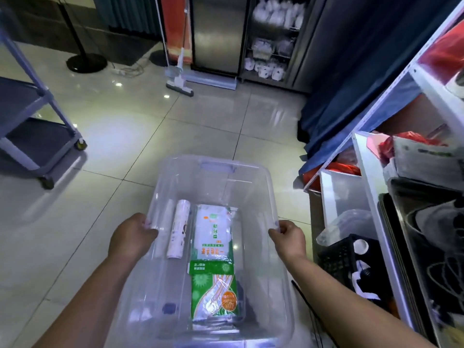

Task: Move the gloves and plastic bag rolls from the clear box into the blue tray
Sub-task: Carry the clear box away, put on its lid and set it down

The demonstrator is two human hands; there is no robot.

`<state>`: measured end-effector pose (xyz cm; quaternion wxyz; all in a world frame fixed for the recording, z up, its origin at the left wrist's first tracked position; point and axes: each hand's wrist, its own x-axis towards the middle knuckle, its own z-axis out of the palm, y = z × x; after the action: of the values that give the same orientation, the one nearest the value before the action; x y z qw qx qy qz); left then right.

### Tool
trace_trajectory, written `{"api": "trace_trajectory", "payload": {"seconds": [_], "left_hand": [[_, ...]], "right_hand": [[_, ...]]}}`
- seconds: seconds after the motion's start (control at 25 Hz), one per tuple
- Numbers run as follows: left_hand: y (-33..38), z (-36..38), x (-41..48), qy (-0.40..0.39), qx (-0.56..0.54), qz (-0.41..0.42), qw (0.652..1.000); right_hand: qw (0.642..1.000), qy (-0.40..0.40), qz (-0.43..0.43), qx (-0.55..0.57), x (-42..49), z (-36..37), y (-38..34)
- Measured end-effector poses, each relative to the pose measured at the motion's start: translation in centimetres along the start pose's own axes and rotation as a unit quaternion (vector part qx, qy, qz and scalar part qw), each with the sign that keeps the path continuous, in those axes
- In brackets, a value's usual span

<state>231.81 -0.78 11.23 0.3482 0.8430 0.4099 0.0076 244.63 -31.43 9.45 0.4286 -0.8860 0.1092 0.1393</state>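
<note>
- Left hand point(133, 234) and right hand point(288, 237) each grip a side rim of the clear box point(266, 187).
- Between them lie the plastic bag roll point(178, 229), nearer the left hand, and the gloves packs point(213, 232).
- Probably the carrying step: next, set the box down beside the blue tray, unseen here.

Near wall of box point(160, 187) is cut off by the bottom edge, forearms too. Left grip point(133, 237) and right grip point(288, 238): fingertips partly hidden by the rims. Print on glove pack point(213, 259) and roll point(178, 229) too blurred to read. Pale thing left of roll, against box wall: can't tell what. Cart point(56, 113) cut by left edge, shelf point(371, 187) by right; shelf contents a blur.
</note>
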Motion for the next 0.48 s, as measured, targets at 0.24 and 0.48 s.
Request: {"api": "trace_trajectory", "payload": {"seconds": [0.24, 0.48], "left_hand": [[14.1, 7.1, 13.2, -0.03, 0.041, 0.056, 0.997], [26.4, 13.0, 22.9, -0.106, 0.05, 0.108, 0.987]], "right_hand": [[0.999, 0.025, 0.04, 0.02, 15.7, -3.1, -2.9], [0.993, 0.062, 0.092, 0.033, 26.1, -7.9, -5.6]]}}
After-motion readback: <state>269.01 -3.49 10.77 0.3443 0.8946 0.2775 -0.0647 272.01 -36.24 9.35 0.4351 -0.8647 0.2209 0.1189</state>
